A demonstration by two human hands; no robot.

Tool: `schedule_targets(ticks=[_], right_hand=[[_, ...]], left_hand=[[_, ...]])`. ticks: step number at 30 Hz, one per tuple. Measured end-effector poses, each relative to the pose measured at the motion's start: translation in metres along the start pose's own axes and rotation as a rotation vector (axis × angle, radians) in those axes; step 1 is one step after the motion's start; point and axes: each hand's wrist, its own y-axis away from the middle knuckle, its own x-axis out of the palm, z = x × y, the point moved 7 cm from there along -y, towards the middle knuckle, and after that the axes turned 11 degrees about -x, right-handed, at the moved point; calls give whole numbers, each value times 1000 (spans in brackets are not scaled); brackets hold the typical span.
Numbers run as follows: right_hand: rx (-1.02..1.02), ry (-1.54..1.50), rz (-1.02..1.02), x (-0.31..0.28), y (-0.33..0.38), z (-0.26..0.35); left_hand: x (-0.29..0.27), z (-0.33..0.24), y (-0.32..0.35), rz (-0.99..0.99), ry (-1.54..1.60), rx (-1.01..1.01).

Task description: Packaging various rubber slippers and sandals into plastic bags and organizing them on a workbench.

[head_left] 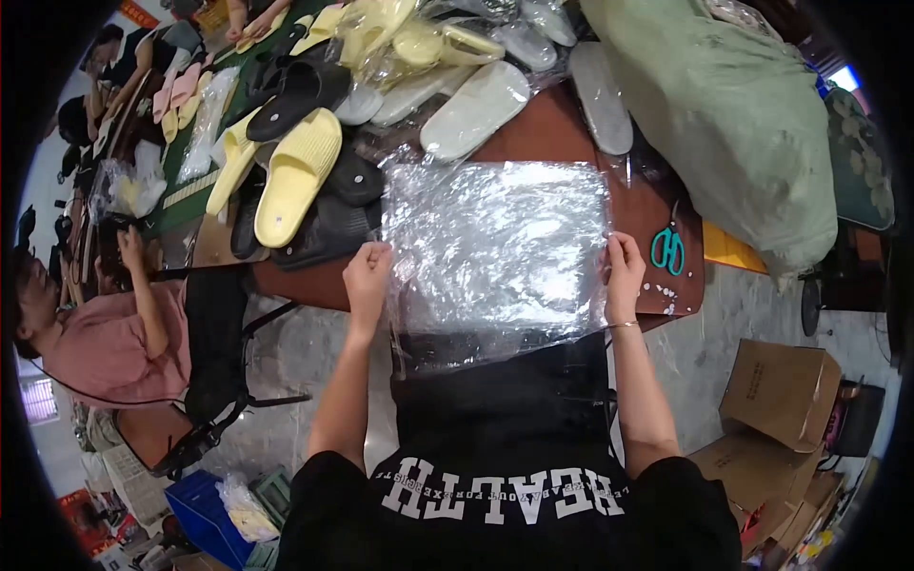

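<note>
A clear plastic bag (495, 252) is spread flat between my two hands, over the near edge of the brown table. My left hand (367, 276) pinches its left edge, and my right hand (624, 276) grips the right edge. Light glares off the wrinkled film, and nothing shows inside it. Close to my left hand lie a yellow slide sandal (299, 176) and black slide sandals (328, 228). Beyond the bag's far edge, a pale grey sandal (476, 109) rests in clear wrapping. Teal-handled scissors (668, 249) lie on the table to the right of my right hand.
Yellow sandals (419, 43) in clear bags pile up at the back. A large green sack (724, 124) bulges at the right. Cardboard boxes (776, 395) stand on the floor at right. A person in pink (124, 343) sits at left, near a blue crate (205, 519).
</note>
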Motion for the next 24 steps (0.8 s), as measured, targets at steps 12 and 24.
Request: schedule_targets(ticks=[12,24], right_hand=[[-232,487,-199,-10,-17,-15],[-187,732,-99,-12,12,16]], left_hand=[[9,-89,-34,-245,-256,217],[138,-88,29,195,-889,560]])
